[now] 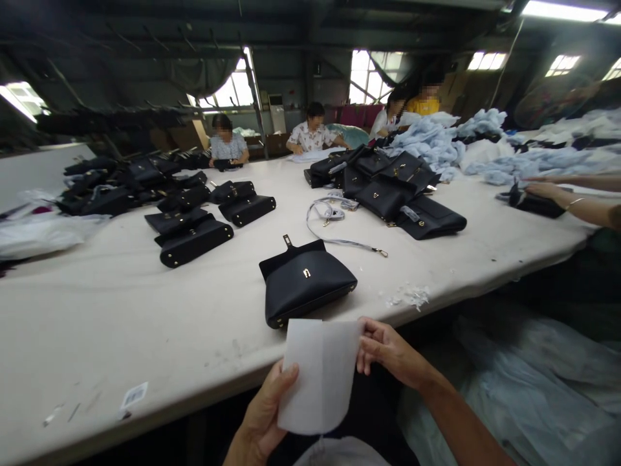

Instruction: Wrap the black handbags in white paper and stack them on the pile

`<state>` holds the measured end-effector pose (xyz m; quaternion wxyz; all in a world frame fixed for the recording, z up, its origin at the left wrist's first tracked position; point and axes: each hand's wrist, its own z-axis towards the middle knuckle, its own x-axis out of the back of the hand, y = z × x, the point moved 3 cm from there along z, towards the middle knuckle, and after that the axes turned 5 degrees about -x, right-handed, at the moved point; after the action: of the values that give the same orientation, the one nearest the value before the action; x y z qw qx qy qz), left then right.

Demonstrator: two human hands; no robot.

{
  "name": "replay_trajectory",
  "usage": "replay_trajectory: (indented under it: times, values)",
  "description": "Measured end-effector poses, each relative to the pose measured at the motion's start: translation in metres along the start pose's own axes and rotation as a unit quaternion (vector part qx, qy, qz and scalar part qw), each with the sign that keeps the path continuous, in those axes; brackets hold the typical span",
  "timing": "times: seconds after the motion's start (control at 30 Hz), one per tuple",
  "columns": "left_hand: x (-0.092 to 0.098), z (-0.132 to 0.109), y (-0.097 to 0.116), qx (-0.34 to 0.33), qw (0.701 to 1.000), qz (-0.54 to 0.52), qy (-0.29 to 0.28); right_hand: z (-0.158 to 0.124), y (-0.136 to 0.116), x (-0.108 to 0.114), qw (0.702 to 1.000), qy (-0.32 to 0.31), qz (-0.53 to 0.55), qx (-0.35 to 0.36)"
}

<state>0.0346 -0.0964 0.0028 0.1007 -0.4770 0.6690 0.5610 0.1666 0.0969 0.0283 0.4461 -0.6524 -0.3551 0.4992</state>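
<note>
Both my hands hold a white sheet of thin paper [320,375] just below the table's near edge. My left hand [264,414] grips its lower left side, thumb on top. At the sheet's upper right corner my right hand [388,353] pinches it with closed fingers. Right behind the sheet a black handbag [305,281] with a small gold clasp lies on the white table [121,323], flap toward me. A grey strap [334,223] with a metal clip lies loose behind the bag.
Piles of black handbags sit at the left [189,236] and middle back [392,188]. Pale blue wrapping heaps [436,139] fill the far right. Several people work at the far edge; another person's arm [577,204] reaches in from the right. White scraps [412,296] lie near the edge.
</note>
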Motion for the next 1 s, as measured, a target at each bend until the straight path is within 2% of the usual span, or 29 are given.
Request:
replay_trajectory:
  times: [0.17,0.23,0.3,0.47,0.6,0.7,0.8,0.87,1.0]
  values:
    - [-0.048,0.002,0.055,-0.091,0.982,-0.02,-0.167,0.027,-0.03,-0.013,0.998,0.025,-0.049,0.003]
    - [-0.058,0.004,0.065,-0.1,0.976,0.0,-0.196,0.039,-0.042,-0.021,0.997,0.027,-0.07,0.013]
    - [-0.057,0.005,0.066,-0.106,0.975,0.027,-0.193,0.048,-0.048,-0.026,0.996,0.033,-0.08,0.025]
    - [-0.031,0.005,0.055,-0.103,0.987,0.071,-0.104,0.059,-0.039,-0.022,0.99,0.072,-0.119,0.024]
    - [-0.019,0.015,0.067,-0.094,0.985,0.137,0.05,0.073,-0.037,-0.001,0.976,0.117,-0.181,0.042]
    - [-0.012,0.037,0.094,-0.184,0.942,0.228,0.163,0.098,-0.058,0.022,0.943,0.207,-0.251,0.068]
    - [-0.006,0.067,0.122,-0.285,0.862,0.349,0.232,0.131,-0.082,0.036,0.889,0.248,-0.379,0.074]
    - [-0.003,0.087,0.132,-0.303,0.83,0.398,0.247,0.152,-0.09,0.04,0.862,0.254,-0.434,0.062]
    - [0.002,0.116,0.137,-0.296,0.811,0.443,0.242,0.175,-0.085,0.048,0.843,0.277,-0.458,0.054]
